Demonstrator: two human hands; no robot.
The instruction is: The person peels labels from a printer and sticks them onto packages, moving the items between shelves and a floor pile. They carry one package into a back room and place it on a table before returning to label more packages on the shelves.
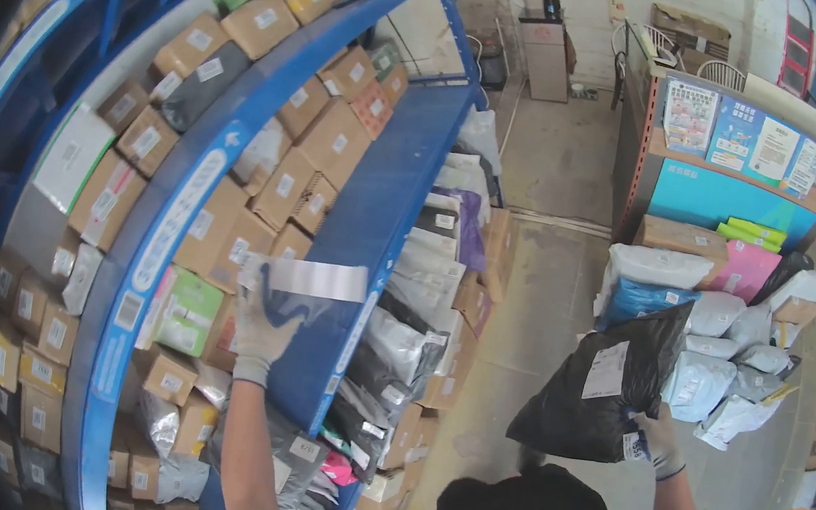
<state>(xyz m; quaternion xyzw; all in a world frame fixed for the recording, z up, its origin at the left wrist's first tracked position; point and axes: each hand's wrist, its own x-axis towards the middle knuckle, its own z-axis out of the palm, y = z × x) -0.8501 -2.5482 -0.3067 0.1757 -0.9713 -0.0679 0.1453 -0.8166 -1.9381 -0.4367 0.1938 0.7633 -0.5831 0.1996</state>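
Left hand (pixel 263 333) holds a white label strip (pixel 317 280); right hand (pixel 663 445) — fingers gripping a black parcel's (pixel 568 399) edge. Carrying step, presumably; next move calls for secure grips.

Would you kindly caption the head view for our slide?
Gloved right hand grips a black parcel; gloved left hand holds a white strip near shelved boxes.

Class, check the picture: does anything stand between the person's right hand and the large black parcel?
Nothing visible does: the gloved right hand grips the black parcel directly at its lower right side.
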